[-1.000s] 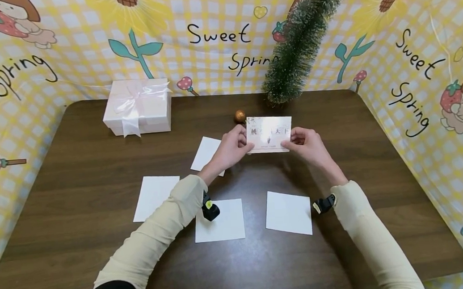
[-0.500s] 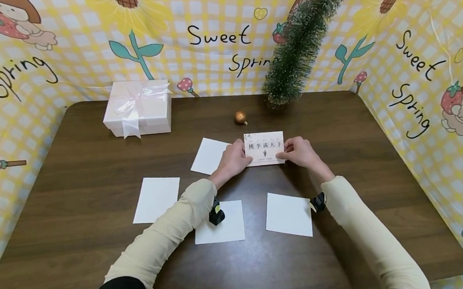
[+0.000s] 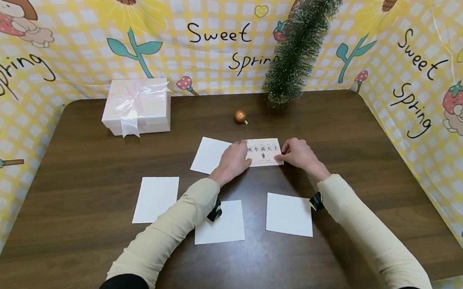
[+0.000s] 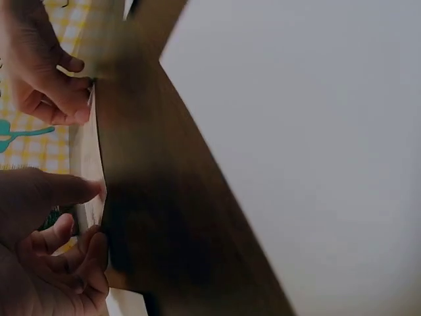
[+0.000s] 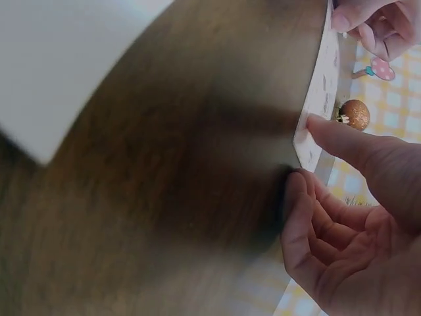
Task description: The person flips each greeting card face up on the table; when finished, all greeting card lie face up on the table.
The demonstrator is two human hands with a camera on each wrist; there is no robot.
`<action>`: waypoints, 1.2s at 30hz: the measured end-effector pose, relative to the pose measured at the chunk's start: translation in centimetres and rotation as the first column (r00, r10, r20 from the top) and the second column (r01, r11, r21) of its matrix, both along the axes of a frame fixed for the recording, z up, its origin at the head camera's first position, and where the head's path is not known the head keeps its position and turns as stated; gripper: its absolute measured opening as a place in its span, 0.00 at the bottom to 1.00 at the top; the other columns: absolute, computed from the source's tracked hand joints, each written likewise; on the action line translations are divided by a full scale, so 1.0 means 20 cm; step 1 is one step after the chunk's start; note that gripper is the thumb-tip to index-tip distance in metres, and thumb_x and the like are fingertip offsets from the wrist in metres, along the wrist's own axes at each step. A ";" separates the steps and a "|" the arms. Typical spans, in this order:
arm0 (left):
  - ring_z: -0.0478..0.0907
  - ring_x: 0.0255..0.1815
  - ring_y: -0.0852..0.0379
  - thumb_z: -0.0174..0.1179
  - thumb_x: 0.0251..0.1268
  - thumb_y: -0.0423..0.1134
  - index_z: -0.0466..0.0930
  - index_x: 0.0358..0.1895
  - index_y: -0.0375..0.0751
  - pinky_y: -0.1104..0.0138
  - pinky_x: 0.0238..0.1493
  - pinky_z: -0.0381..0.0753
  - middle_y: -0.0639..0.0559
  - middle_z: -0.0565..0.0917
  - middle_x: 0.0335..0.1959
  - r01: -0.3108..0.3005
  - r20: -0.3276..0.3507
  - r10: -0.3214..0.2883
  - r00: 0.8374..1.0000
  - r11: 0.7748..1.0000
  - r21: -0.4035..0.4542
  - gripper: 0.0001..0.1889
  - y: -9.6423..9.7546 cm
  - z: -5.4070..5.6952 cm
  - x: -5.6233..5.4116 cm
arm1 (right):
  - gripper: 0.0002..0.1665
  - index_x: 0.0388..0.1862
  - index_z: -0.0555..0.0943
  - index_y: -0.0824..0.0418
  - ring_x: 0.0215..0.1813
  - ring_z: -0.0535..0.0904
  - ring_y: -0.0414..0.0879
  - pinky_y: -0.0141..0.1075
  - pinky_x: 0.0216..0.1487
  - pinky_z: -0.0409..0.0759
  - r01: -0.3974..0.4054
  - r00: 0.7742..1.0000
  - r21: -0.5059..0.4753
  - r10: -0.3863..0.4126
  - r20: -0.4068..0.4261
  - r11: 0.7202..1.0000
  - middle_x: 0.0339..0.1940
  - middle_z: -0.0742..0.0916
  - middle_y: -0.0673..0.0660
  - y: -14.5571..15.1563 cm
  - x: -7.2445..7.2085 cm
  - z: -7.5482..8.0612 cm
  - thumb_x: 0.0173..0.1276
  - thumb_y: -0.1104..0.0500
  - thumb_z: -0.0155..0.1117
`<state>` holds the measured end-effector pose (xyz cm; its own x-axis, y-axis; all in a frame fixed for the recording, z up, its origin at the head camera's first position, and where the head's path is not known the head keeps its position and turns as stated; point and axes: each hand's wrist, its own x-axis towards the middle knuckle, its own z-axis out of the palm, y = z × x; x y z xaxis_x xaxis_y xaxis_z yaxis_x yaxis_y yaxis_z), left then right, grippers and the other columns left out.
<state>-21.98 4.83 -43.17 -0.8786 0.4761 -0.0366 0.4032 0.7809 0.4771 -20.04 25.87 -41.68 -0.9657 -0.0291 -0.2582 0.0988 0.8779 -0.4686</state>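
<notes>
Near the back left corner of the bench (image 3: 76, 173), has a ribboned box (image 3: 148, 107), apparently no part of the work. In front of that, lays out a left white card (image 3: 156, 199) flat, nearest the left edge; a back white card (image 3: 208, 155) farther in, askew, with right end hidden; and a front white card (image 3: 229, 223) toward the front edge, partly covered by a wrist camera (image 3: 214, 211). Pinches the left end of the printed card with the left hand (image 3: 232, 160), thumb on the face, other fingers behind. Keeps a copper ornament (image 3: 240, 116) just beyond, toward the back edge. Holds the printed card (image 3: 263, 151) low, face up, right of the back white card. Cannot tell about contact with the wood. Shows a right white card (image 3: 288, 214) flat toward the front edge; likely counts as four placed. Pinches the printed card's right end between thumb and fingers of the right hand (image 3: 301, 152). By judgement, lacks only settling and releasing this fifth. Has a tinsel tree (image 3: 299, 50) at the back edge.
</notes>
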 end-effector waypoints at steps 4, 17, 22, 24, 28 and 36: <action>0.78 0.36 0.47 0.62 0.63 0.34 0.76 0.38 0.31 0.55 0.37 0.80 0.38 0.81 0.38 0.041 -0.050 -0.043 0.998 0.998 -0.053 0.09 0.00 -0.01 0.00 | 0.18 0.39 0.79 0.67 0.29 0.74 0.48 0.35 0.30 0.71 0.012 1.000 0.003 -0.012 0.006 1.000 0.29 0.82 0.59 0.00 0.01 0.00 0.63 0.53 0.71; 0.76 0.45 0.46 0.52 0.71 0.35 0.77 0.48 0.35 0.55 0.46 0.77 0.44 0.79 0.44 0.460 -0.274 -0.508 0.816 0.859 -0.222 0.09 0.02 0.04 0.10 | 0.20 0.48 0.78 0.66 0.40 0.80 0.54 0.49 0.41 0.79 -0.173 0.953 0.080 0.187 -0.237 0.982 0.41 0.84 0.61 -0.01 0.18 0.05 0.71 0.49 0.61; 0.74 0.53 0.48 0.50 0.72 0.35 0.75 0.56 0.36 0.57 0.51 0.75 0.46 0.78 0.53 0.568 -0.250 -0.661 0.707 0.742 -0.355 0.14 0.01 0.06 0.21 | 0.31 0.61 0.73 0.69 0.58 0.77 0.61 0.54 0.56 0.75 -0.292 0.913 0.167 0.326 -0.246 0.942 0.57 0.80 0.67 0.02 0.31 0.04 0.70 0.48 0.62; 0.73 0.55 0.49 0.50 0.72 0.35 0.75 0.59 0.37 0.57 0.52 0.74 0.47 0.77 0.56 0.590 -0.228 -0.693 0.684 0.709 -0.385 0.16 0.01 0.07 0.25 | 0.34 0.64 0.71 0.70 0.61 0.76 0.62 0.54 0.59 0.74 -0.341 0.895 0.186 0.379 -0.237 0.922 0.60 0.79 0.69 0.03 0.37 0.04 0.69 0.48 0.64; 0.71 0.59 0.51 0.52 0.71 0.35 0.75 0.61 0.39 0.58 0.55 0.72 0.48 0.77 0.59 0.616 -0.199 -0.732 0.652 0.664 -0.424 0.18 -0.02 0.07 0.32 | 0.41 0.67 0.68 0.72 0.64 0.73 0.62 0.55 0.61 0.72 -0.431 0.843 0.249 0.486 -0.231 0.867 0.64 0.76 0.69 0.06 0.48 0.03 0.67 0.46 0.66; 0.70 0.61 0.52 0.53 0.69 0.34 0.74 0.61 0.41 0.59 0.56 0.70 0.51 0.76 0.62 0.627 -0.229 -0.760 0.608 0.637 -0.449 0.19 -0.06 0.03 0.40 | 0.48 0.68 0.68 0.72 0.67 0.71 0.60 0.55 0.59 0.74 -0.525 0.770 0.326 0.602 -0.210 0.786 0.67 0.74 0.67 0.12 0.67 0.03 0.60 0.42 0.71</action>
<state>-13.97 3.54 -42.47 -0.2540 0.9662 -0.0442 0.9670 0.2528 -0.0309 -6.69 28.23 -41.14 -0.8220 -0.5677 -0.0444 -0.5543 0.8155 -0.1665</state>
